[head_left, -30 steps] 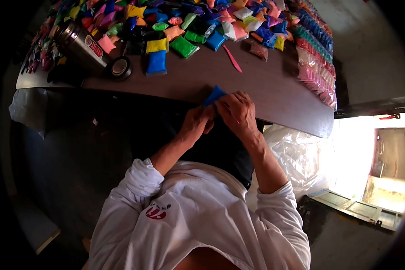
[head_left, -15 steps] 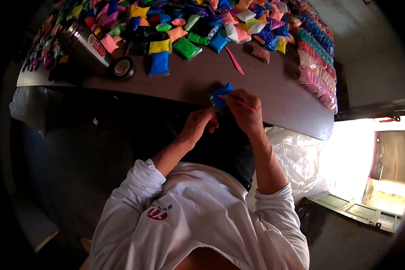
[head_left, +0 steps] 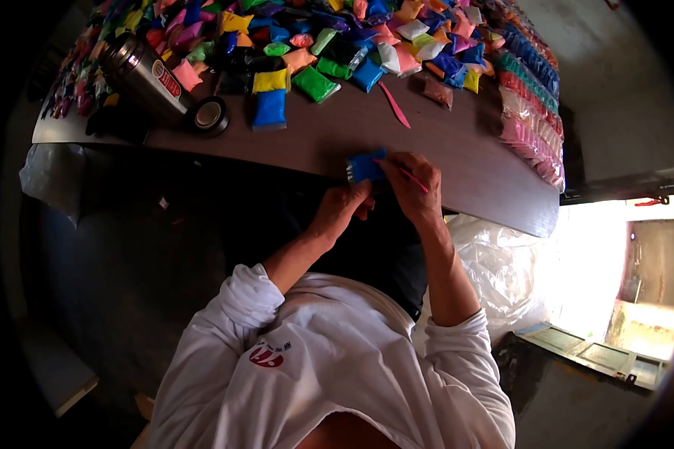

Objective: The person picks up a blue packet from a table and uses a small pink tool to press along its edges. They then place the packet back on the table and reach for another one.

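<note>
A small blue clay-like packet with a clear plastic end is held at the table's near edge. My left hand is closed, its thumb pressed on the packet's lower edge. My right hand is closed round a thin pink plastic modelling tool, whose front end meets the right side of the packet. Some right fingertips also sit against the packet; whether they pinch it is hidden. A second pink tool lies farther back on the table.
Many colourful packets are heaped across the back of the brown table. A steel thermos lies tilted at the left beside its black cup lid. Rows of bagged packets line the right edge; clear plastic hangs below.
The blue packet has turned from a tilted position to lying more level, its clear end now towards the left. Both hands have shifted only slightly with it.
</note>
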`<control>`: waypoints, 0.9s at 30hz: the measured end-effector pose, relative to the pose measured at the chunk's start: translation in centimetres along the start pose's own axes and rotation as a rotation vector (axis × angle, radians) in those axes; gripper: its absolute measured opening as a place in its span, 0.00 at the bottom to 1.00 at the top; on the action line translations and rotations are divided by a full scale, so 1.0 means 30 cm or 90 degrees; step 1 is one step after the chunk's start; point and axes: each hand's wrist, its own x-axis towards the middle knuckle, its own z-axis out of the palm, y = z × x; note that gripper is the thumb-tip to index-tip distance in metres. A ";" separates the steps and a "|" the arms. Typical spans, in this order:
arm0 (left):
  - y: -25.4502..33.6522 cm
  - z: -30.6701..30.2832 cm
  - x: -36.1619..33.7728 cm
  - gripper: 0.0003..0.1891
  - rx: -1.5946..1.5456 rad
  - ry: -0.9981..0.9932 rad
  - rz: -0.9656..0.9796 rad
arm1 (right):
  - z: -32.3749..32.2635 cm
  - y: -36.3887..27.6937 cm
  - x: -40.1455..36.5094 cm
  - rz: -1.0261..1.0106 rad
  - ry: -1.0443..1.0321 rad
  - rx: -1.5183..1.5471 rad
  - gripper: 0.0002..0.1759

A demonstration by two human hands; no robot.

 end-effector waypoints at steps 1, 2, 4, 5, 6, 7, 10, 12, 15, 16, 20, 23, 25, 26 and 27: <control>-0.005 0.001 0.002 0.26 -0.008 0.007 -0.004 | -0.006 0.001 0.000 -0.011 -0.018 0.012 0.06; -0.012 0.003 0.004 0.26 -0.016 0.013 -0.008 | -0.012 0.002 0.000 -0.023 -0.037 0.023 0.06; -0.028 0.001 0.008 0.26 -0.061 0.013 -0.017 | -0.018 0.002 -0.001 -0.033 -0.043 0.011 0.06; -0.028 0.000 0.009 0.26 -0.105 0.016 -0.027 | -0.019 0.002 0.000 -0.044 -0.049 0.001 0.06; -0.026 0.000 0.011 0.26 -0.105 0.016 -0.026 | -0.021 0.003 0.001 -0.045 -0.049 0.001 0.06; -0.023 0.002 0.011 0.26 -0.117 0.014 -0.026 | -0.023 0.008 0.000 -0.044 -0.058 -0.004 0.06; -0.018 0.014 0.017 0.27 -0.122 0.015 -0.009 | -0.029 0.014 -0.002 -0.044 -0.064 0.001 0.06; -0.023 0.018 0.023 0.29 -0.116 0.016 0.008 | -0.031 0.014 -0.006 -0.043 -0.060 0.009 0.06; -0.027 0.027 0.027 0.30 -0.075 0.026 0.025 | -0.035 0.006 -0.012 -0.039 -0.004 -0.029 0.05; -0.022 0.028 0.021 0.30 -0.057 0.027 0.023 | -0.033 -0.001 -0.015 -0.081 0.033 -0.065 0.05; -0.016 0.036 0.018 0.30 -0.054 0.027 0.038 | -0.014 -0.039 -0.021 -0.236 0.040 -0.140 0.05; -0.014 0.054 0.022 0.30 -0.076 0.042 0.053 | 0.012 -0.040 -0.014 -0.278 -0.028 -0.152 0.06; -0.006 0.055 0.022 0.30 -0.054 0.038 0.063 | 0.015 -0.045 0.002 -0.277 -0.042 -0.162 0.05; -0.002 0.054 0.019 0.30 -0.034 0.036 0.071 | 0.015 -0.035 0.006 -0.248 -0.032 -0.167 0.05; 0.001 0.055 0.018 0.30 -0.034 0.037 0.071 | 0.017 -0.025 0.008 -0.218 -0.021 -0.171 0.05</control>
